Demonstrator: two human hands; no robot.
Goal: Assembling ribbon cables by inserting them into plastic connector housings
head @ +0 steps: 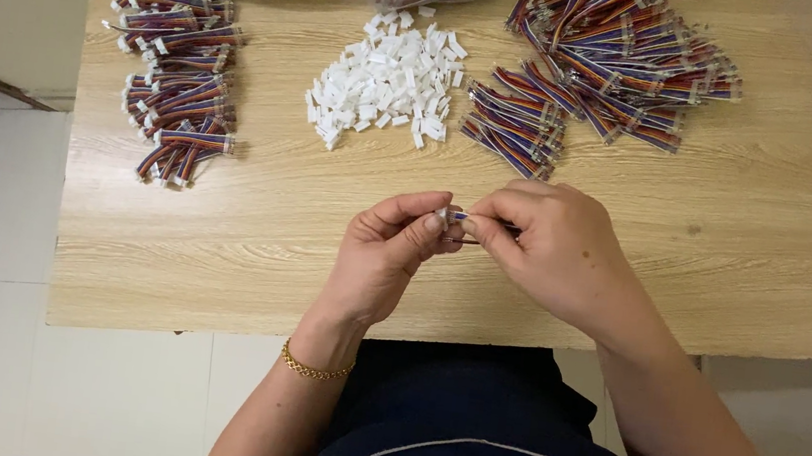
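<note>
White connector (447, 215) pinched in the left hand (385, 251), right hand (545, 241) gripping its multicoloured wire (472, 221) above the wooden table (224, 239).

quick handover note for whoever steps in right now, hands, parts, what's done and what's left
Left hand: grip shut on a small white connector.
Right hand: grip shut on a short multicolour wire bundle, its end meeting the connector.
Parts: loose white connector pile at table centre; bare wire bundles at right.
Done: bundles with white ends stacked at left.
Left: the bundle in hand looks not fully seated; large right-hand pile remains.
</note>
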